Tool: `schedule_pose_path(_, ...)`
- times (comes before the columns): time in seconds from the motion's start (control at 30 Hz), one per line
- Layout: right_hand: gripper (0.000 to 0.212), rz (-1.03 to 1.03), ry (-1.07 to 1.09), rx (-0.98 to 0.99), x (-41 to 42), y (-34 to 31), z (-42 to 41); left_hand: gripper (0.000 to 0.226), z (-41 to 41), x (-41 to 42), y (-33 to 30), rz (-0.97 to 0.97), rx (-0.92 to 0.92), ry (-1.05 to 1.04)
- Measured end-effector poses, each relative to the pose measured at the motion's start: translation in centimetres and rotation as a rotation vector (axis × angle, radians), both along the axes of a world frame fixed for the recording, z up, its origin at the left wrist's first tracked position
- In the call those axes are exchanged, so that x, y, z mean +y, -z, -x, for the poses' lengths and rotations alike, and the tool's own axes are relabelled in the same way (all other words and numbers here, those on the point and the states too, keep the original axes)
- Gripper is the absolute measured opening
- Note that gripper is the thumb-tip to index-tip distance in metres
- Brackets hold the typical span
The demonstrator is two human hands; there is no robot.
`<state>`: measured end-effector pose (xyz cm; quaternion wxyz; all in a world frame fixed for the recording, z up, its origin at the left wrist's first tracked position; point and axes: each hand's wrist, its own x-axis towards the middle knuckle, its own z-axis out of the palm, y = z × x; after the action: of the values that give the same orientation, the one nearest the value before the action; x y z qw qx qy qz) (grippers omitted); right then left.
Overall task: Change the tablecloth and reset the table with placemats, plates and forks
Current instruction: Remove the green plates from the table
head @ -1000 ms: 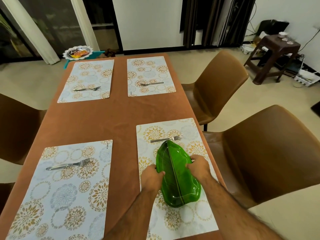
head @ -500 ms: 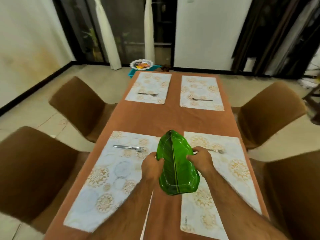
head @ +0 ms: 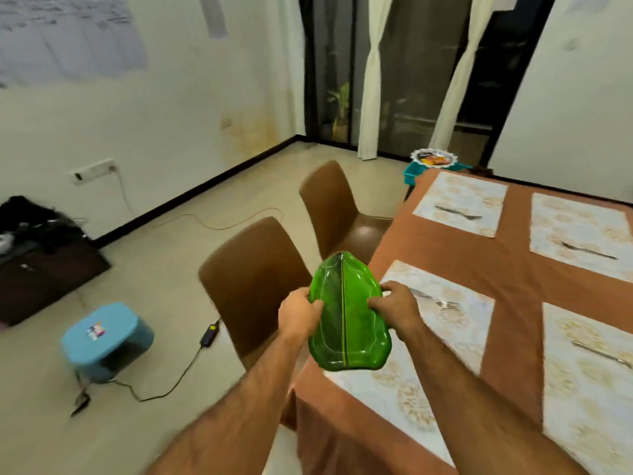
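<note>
Two hands hold one green, glossy, leaf-shaped plate [head: 347, 313] above the near left corner of the desk [head: 513, 279]. The left hand [head: 298, 315] grips the plate's left edge, thumb on the upper face, the remaining fingers curled beneath the rim. The right hand [head: 394, 308] grips the right edge in the same manner. Each grip is closed round the plate edge; neither holds anything else. The plate is in the air, tilted, with its pointed tip toward the far side. It overlaps the desk's left border and the near left placemat in this view; contact with either cannot be confirmed.

A rust-brown tablecloth [head: 455, 248] covers the desk. Four rectangular, pale placemats with gold floral print lie on it:
- near left placemat [head: 428, 341], carrying a metal fork [head: 435, 299] just right of the right hand;
- near right placemat [head: 589, 389], carrying a second fork [head: 601, 353];
- far left placemat [head: 460, 202], carrying a third fork [head: 457, 212];
- far right placemat [head: 579, 234], carrying a fourth fork [head: 589, 250].

Two brown moulded chairs stand along the left side of the desk: a near chair [head: 250, 286], directly left of the plate, and a far chair [head: 332, 204]. A light-blue plastic stool [head: 104, 337] stands on the floor further left, with a black cable [head: 154, 389] lying beside it. Beyond the far left corner of the desk a white scalloped dish [head: 433, 157] rests on a teal stand [head: 416, 171].
</note>
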<state>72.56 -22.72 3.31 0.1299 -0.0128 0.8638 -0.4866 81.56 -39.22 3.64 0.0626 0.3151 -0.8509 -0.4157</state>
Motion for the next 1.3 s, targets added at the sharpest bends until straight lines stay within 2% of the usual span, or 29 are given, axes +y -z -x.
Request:
schedule_pose_path(0.13,0.015,0.042,-0.043,0.022,-8.2,-1.1,-3.7,0.011,-3.9,-8.0,-1.0,0.001,0.013,-0.017)
schedule_pose_path(0.23,0.019,0.076,-0.059,0.032,-13.9,-1.2,-5.1,0.015,-5.5,-13.8,-1.2,-0.006,0.009,-0.037)
schedule_pose_path(0.5,0.02,0.017,-0.15,0.022,-26.9,0.4,-3.0,0.017,-4.2,-27.0,0.2,-0.012,-0.019,-0.056)
schedule_pose_path(0.9,0.019,0.03,-0.161,0.021,-45.4,-1.0,8.0,0.024,6.7,-45.6,-0.9,-0.089,0.005,-0.1)
schedule_pose_path(1.1,0.025,0.015,-0.069,-0.011,-52.7,0.3,14.3,0.018,14.8,-54.0,0.1,-0.057,-0.045,0.015)
schedule_pose_path(1.3,0.031,0.119,0.079,-0.057,-60.1,1.2,21.1,0.016,24.4,-62.6,0.1,-0.03,-0.057,0.174)
